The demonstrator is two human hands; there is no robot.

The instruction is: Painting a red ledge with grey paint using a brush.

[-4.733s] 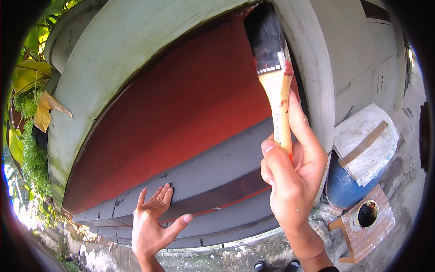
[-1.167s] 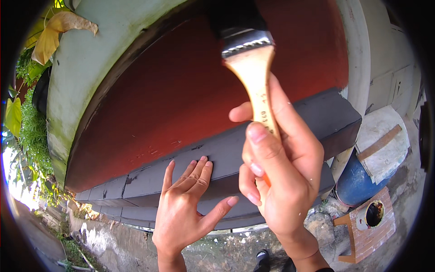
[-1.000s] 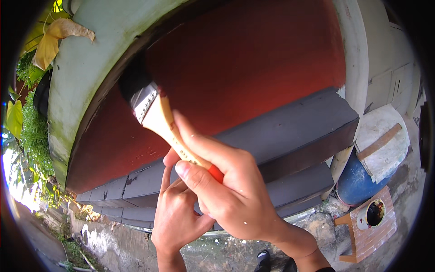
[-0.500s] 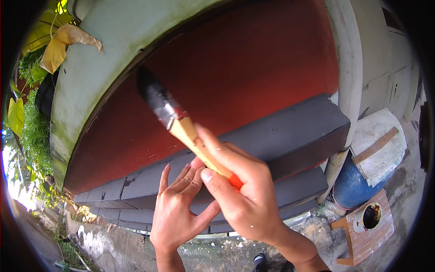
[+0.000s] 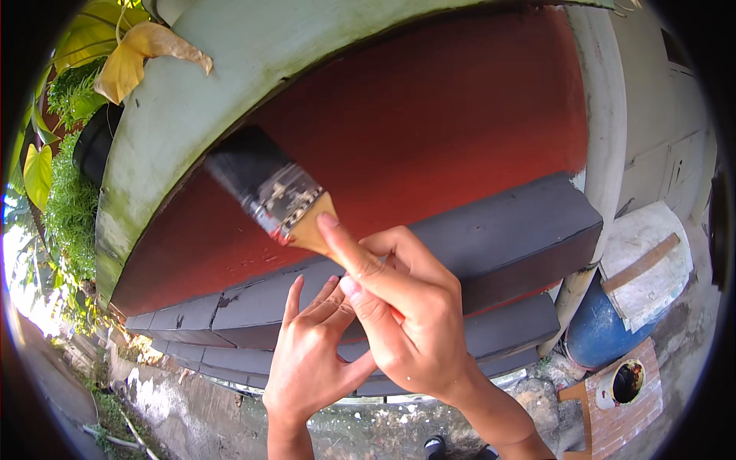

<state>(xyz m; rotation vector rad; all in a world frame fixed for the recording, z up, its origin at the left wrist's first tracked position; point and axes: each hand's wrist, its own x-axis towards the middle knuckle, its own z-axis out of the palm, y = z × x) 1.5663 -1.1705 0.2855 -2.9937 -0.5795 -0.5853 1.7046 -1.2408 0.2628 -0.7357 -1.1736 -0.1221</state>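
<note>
A wide, flat paintbrush with dark bristles, a paint-spotted metal band and a wooden handle is gripped in my right hand. Thumb and forefinger press on the handle, most of which the hand hides. Blurred by motion, the bristles are over the upper left of a dark red panel, near the curved pale green rim; whether they touch it I cannot tell. My left hand is just left of the right one, fingers stretched out and apart over the dark grey stepped ledge, holding nothing.
At lower right, an open paint can with dark red stains stands on a small wooden stool. Behind it is a blue drum topped by a whitish sheet and a wood strip. Leafy plants line the left side.
The paintbrush has turned from nearly edge-on to showing its broad face, and its bristles have shifted slightly left. The right hand's fingers are rearranged on the handle. The view has shifted a little.
</note>
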